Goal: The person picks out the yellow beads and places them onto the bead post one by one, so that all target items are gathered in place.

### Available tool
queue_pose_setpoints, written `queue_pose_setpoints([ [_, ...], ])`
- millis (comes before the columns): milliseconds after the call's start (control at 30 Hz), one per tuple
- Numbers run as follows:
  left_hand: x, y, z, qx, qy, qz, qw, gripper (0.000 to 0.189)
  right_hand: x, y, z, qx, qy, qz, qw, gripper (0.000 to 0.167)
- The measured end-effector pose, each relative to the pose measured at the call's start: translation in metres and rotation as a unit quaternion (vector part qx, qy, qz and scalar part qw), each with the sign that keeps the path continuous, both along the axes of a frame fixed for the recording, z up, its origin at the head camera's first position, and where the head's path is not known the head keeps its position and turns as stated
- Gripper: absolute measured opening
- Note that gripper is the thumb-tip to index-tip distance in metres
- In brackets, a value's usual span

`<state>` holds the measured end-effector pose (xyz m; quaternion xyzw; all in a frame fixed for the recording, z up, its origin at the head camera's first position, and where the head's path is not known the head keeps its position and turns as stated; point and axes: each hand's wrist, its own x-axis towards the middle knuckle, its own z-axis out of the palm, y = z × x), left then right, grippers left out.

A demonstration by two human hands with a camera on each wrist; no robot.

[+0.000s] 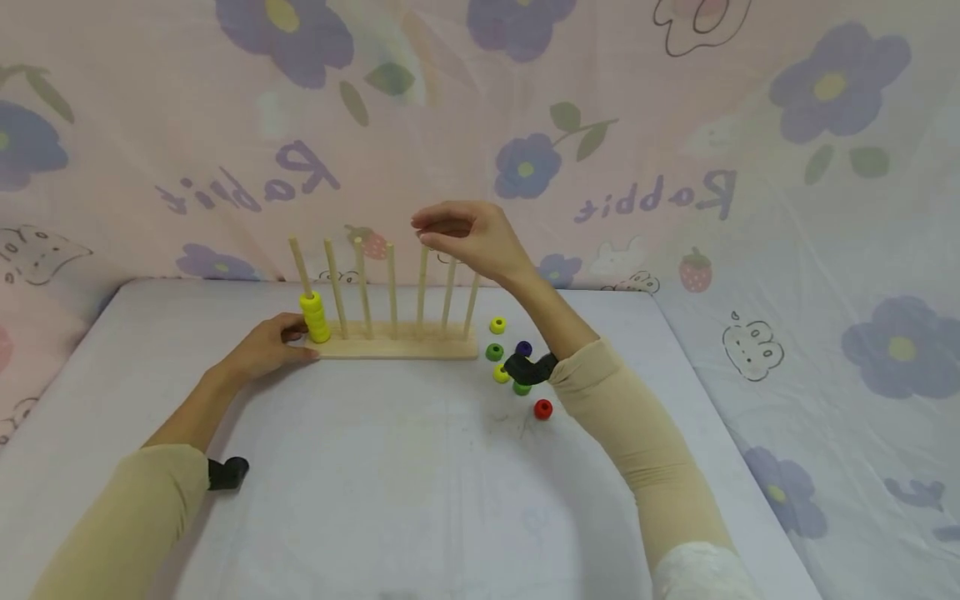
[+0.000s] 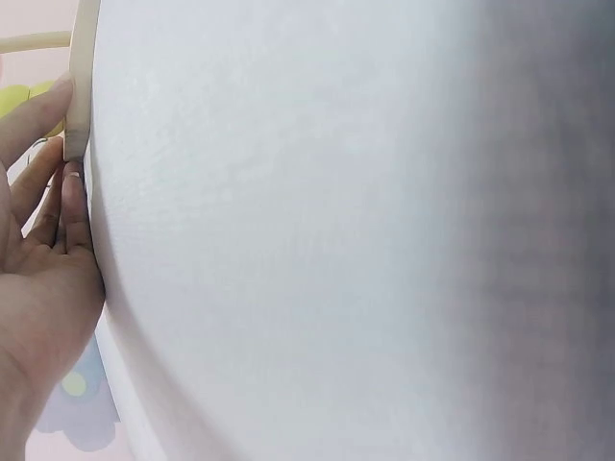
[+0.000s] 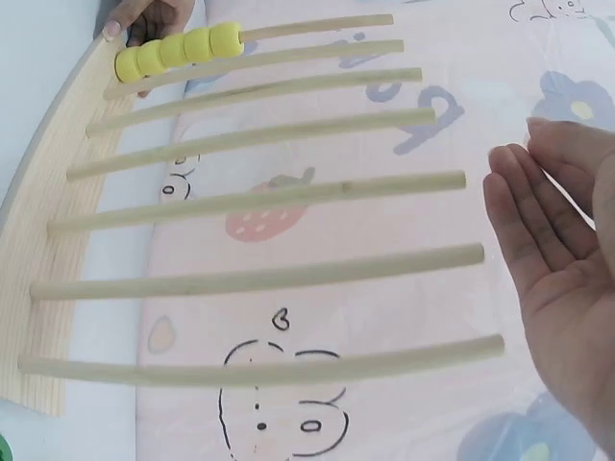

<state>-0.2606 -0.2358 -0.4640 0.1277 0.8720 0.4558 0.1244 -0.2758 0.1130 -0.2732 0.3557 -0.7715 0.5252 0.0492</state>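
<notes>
A wooden peg rack [image 1: 397,347] stands on the white table, its upright pegs in a row. Several yellow beads [image 1: 315,318] are stacked on the leftmost peg; the right wrist view also shows these yellow beads [image 3: 181,50]. My left hand [image 1: 272,346] grips the left end of the base, thumb in front and other fingers at the end and behind. In the left wrist view the left hand [image 2: 43,279] pinches the base's edge. My right hand [image 1: 476,237] is raised by the tops of the right-hand pegs. In the right wrist view, the right hand [image 3: 567,230] has loosely bent fingers and no visible bead.
Loose beads lie right of the rack: a yellow bead [image 1: 498,325], a green bead [image 1: 494,352], a dark blue bead [image 1: 523,348], another yellow and green, and a red bead [image 1: 543,409]. A patterned cloth [image 1: 450,117] hangs behind the table.
</notes>
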Motion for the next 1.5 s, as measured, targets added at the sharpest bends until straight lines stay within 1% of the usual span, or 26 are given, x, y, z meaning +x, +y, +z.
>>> queue_pose_setpoints([
  [200,-0.003,0.000,0.002,-0.004,0.005,-0.001,1.0000,0.079,0.004,0.020,-0.001,-0.017,0.008,-0.008,0.9998,0.024],
  [400,-0.003,0.000,0.004,-0.003,0.002,-0.004,1.0000,0.079,0.008,0.041,-0.009,-0.017,0.022,-0.022,0.9994,0.021],
  [567,-0.002,-0.004,0.004,-0.008,-0.001,-0.003,1.0000,0.081,0.013,0.059,-0.018,-0.015,0.031,-0.034,0.9988,0.021],
  [733,0.001,-0.004,0.005,-0.009,-0.006,-0.004,0.9999,0.081,0.021,0.077,-0.030,-0.007,0.015,-0.066,0.9977,0.023],
  [833,0.003,-0.003,0.004,-0.013,-0.005,-0.004,0.9999,0.081,0.024,0.086,-0.037,0.008,0.006,-0.074,0.9972,0.025],
  [1000,0.002,0.000,0.004,-0.004,-0.002,-0.006,1.0000,0.080,0.040,0.096,-0.038,0.028,-0.005,-0.076,0.9967,0.024],
  [1100,0.001,0.001,0.003,-0.003,-0.005,-0.007,1.0000,0.080,0.050,0.101,-0.038,0.050,-0.017,-0.091,0.9945,0.023],
  [1200,0.000,0.002,0.003,-0.006,-0.007,-0.006,0.9999,0.081,0.055,0.108,-0.045,0.069,-0.034,-0.109,0.9910,0.023],
  [1333,0.001,0.003,0.002,-0.006,-0.009,-0.004,0.9999,0.081,0.058,0.114,-0.058,0.071,-0.050,-0.113,0.9898,0.023],
  [1500,0.001,0.002,0.002,-0.006,-0.010,-0.004,0.9999,0.081,0.049,0.130,-0.089,0.062,-0.071,-0.113,0.9890,0.025],
])
